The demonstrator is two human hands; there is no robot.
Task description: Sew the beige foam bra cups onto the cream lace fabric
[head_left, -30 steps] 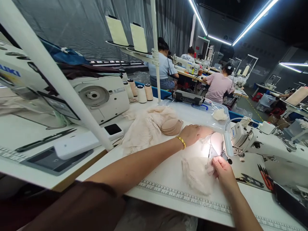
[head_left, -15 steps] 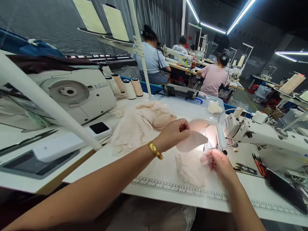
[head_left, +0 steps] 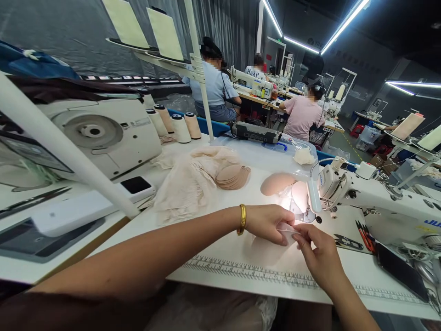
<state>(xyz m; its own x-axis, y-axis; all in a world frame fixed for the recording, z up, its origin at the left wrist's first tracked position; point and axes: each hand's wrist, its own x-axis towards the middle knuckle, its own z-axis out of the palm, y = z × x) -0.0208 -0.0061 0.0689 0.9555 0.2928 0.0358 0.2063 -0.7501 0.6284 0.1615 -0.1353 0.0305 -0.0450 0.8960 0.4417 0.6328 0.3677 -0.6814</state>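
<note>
Fabric piece (head_left: 265,246): pale beige, thin, lying flat on the white table (head_left: 220,248) just in front of the sewing machine's needle area, its near edge close to the printed ruler strip (head_left: 248,272). Both hands meet at its upper right edge.

Sewing machine (head_left: 379,202): white, on the right, with its lamp lit over the needle plate.

Second machine (head_left: 103,133): white, large round wheel face, on the left side of the bench.

Gathered cloth heap (head_left: 188,181): cream, crumpled, at mid-table, left of the hands.

Left hand (head_left: 270,223): gold bangle (head_left: 243,219) at the wrist; fingers curled down and closed onto the edge of the fabric piece, pinching it together with a small pale scrap at the fingertips.

Right hand (head_left: 319,255): thumb and forefinger brought together on the same edge, touching the left fingertips; what exactly lies between them is too small to tell.

Stack of oval pads (head_left: 234,177): tan, fanned, resting against the cloth heap.

Single moulded cup (head_left: 275,184): tan, beside the lamp.

Thread cones (head_left: 179,126): four, upright, behind the cloth heap.

Snips (head_left: 347,242): black, on the machine bed, right of the hands; red-handled tool (head_left: 363,231) just beyond.

Other people sit at machines in the background, backs turned.
</note>
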